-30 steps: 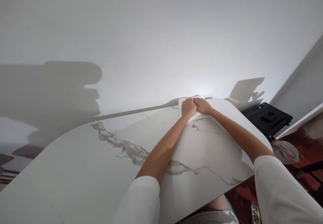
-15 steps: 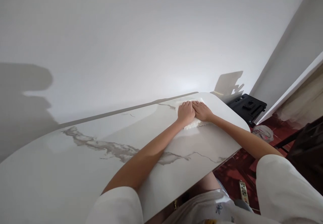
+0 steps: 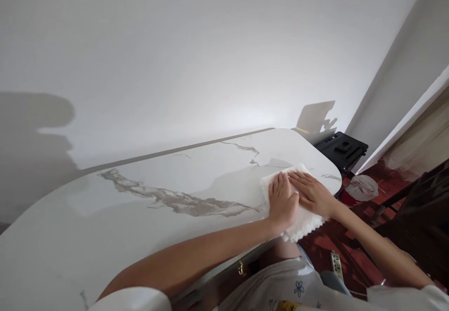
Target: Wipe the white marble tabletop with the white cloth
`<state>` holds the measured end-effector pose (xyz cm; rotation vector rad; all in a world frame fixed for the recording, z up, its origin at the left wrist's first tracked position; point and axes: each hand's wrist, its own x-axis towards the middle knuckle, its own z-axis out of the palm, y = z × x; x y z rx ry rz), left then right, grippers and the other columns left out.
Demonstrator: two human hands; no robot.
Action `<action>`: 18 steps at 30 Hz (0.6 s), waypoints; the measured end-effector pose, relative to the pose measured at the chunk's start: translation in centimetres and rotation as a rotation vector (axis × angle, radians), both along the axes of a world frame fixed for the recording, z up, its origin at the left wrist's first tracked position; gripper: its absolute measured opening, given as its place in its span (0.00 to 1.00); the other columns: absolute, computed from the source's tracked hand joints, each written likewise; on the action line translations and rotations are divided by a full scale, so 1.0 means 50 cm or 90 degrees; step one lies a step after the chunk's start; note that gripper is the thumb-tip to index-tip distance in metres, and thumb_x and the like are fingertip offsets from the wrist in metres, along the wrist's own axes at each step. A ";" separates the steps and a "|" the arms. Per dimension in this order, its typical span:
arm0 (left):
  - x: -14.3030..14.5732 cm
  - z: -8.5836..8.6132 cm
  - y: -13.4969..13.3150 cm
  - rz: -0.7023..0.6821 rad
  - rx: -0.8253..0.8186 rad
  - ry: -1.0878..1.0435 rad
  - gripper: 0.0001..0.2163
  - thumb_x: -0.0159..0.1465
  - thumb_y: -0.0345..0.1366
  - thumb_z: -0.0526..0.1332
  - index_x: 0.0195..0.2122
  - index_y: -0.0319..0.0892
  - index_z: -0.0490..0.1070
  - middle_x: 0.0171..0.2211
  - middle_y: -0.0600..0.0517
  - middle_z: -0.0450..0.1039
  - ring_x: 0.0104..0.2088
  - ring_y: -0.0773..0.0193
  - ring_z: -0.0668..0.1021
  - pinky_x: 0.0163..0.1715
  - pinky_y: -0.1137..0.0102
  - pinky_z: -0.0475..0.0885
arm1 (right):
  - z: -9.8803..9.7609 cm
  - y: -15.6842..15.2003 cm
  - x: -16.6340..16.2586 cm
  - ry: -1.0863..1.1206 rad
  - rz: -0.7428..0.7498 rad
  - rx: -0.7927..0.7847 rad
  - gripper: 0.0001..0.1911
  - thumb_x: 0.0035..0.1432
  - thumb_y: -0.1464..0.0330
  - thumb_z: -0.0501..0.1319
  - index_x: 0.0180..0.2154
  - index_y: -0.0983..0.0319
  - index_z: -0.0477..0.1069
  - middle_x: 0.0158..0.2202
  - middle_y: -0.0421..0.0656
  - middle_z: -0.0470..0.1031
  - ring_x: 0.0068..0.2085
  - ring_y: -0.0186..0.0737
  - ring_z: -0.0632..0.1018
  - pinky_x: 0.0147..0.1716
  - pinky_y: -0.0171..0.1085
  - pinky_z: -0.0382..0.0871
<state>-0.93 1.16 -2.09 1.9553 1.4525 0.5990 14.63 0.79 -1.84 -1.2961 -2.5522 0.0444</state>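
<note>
Both hands, the left hand (image 3: 282, 202) and right hand (image 3: 313, 193), are lying with fingers flat (gripping nothing) on a white cloth (image 3: 300, 222) spreading under them at the marble table (image 3: 147, 217) edge.

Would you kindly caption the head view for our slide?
Both hands, left and right, press a white cloth flat at the marble table's near edge.

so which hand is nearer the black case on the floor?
Right. The right hand lies flat on the white cloth on the side toward the black case; the left hand presses the cloth on the side away from it.
</note>
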 end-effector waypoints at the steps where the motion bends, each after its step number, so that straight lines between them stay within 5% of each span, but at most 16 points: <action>1: 0.018 0.008 -0.003 -0.010 -0.017 -0.002 0.33 0.59 0.35 0.49 0.66 0.37 0.46 0.68 0.48 0.44 0.68 0.60 0.45 0.66 0.65 0.39 | -0.002 -0.002 0.020 0.008 -0.006 0.000 0.29 0.65 0.64 0.47 0.66 0.59 0.48 0.65 0.46 0.54 0.65 0.45 0.56 0.61 0.51 0.53; 5: 0.089 0.038 0.027 -0.042 -0.025 0.007 0.31 0.62 0.35 0.45 0.66 0.31 0.45 0.68 0.45 0.43 0.68 0.61 0.45 0.66 0.65 0.38 | -0.011 0.035 0.095 0.040 -0.022 0.015 0.28 0.66 0.64 0.47 0.66 0.57 0.50 0.64 0.47 0.58 0.64 0.48 0.60 0.60 0.54 0.56; 10: 0.142 0.037 0.135 -0.016 0.025 0.012 0.26 0.66 0.34 0.41 0.65 0.33 0.49 0.67 0.45 0.47 0.67 0.62 0.50 0.65 0.65 0.41 | -0.017 0.151 0.139 0.045 -0.026 0.040 0.26 0.67 0.61 0.45 0.64 0.59 0.55 0.62 0.49 0.61 0.62 0.50 0.63 0.58 0.53 0.58; 18: 0.108 0.011 0.331 0.073 0.171 0.078 0.21 0.67 0.31 0.43 0.60 0.34 0.58 0.63 0.44 0.57 0.64 0.59 0.58 0.63 0.64 0.49 | -0.020 0.385 0.084 0.017 0.015 0.046 0.26 0.65 0.63 0.45 0.62 0.61 0.58 0.62 0.49 0.62 0.61 0.49 0.63 0.58 0.53 0.57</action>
